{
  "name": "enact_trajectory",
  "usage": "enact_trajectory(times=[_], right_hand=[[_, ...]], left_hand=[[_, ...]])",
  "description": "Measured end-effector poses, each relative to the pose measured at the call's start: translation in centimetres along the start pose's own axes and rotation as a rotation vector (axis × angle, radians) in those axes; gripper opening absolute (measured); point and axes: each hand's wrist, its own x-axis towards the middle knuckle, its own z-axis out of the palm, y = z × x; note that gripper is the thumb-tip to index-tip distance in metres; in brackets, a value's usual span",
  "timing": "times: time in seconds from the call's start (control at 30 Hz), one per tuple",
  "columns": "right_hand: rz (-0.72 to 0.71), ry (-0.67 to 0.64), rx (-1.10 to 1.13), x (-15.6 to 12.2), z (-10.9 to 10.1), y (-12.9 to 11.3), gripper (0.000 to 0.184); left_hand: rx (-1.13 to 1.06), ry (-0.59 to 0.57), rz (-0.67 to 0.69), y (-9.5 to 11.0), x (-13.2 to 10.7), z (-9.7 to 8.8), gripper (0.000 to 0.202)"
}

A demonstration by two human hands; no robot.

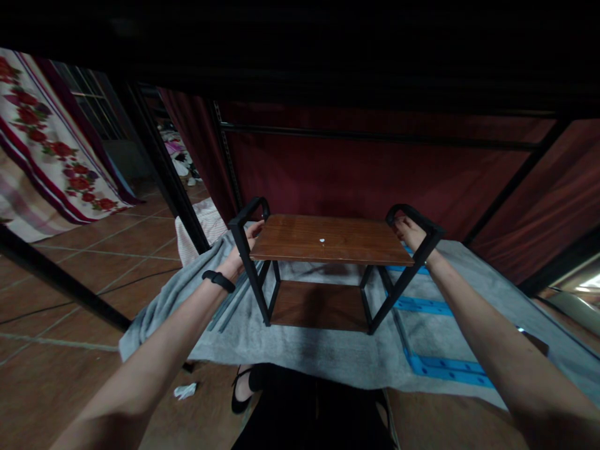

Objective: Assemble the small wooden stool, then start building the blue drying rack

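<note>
A small two-tier shelf [328, 253] with brown wooden boards and black metal side frames stands upright on a grey cloth [300, 349]. My left hand [254, 232] reaches through the left side frame, with its fingers closed at the left end of the top board [300, 232]. Through the right frame comes my right hand [409, 232], fingers bent round the right end of that same board. Part of each hand is hidden by the frames and the board. Below, the lower board [314, 306] lies between the frame legs. A small white spot marks the top board.
Blue flat pieces [445, 365] lie on the cloth at the right, near a dark flat object [534, 342]. Grey-green strips [229, 309] lie at the left. Black posts [162, 162] and a dark overhead structure surround the cloth, with a maroon curtain [328, 169] behind.
</note>
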Motion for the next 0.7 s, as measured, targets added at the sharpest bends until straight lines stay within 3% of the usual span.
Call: enact_trajectory(times=[0.2,0.3,0.4,0.57,0.7], right_hand=[[0.053,0.047,-0.01,0.1,-0.4,0.9,0.043],[0.068,0.08,0.03,0.0,-0.5,0.4,0.04],[0.088,0.063,0.209,-0.4,-1.2,-1.0,0.031],[0.305,-0.042,0.492,-1.6,-2.9,-5.2,0.018],[0.441,-0.137,0.535,-2.2,-3.5,-7.5,0.017]], left_hand=[[0.024,0.079,-0.041,1.8,-0.4,-0.8,0.043],[-0.035,0.137,-0.068,4.0,-0.8,-1.0,0.035],[-0.045,0.163,-0.105,6.6,-0.9,-1.1,0.022],[-0.075,0.12,-0.176,10.6,-1.2,-0.5,0.019],[-0.15,-0.025,-0.368,12.2,-1.7,0.3,0.024]])
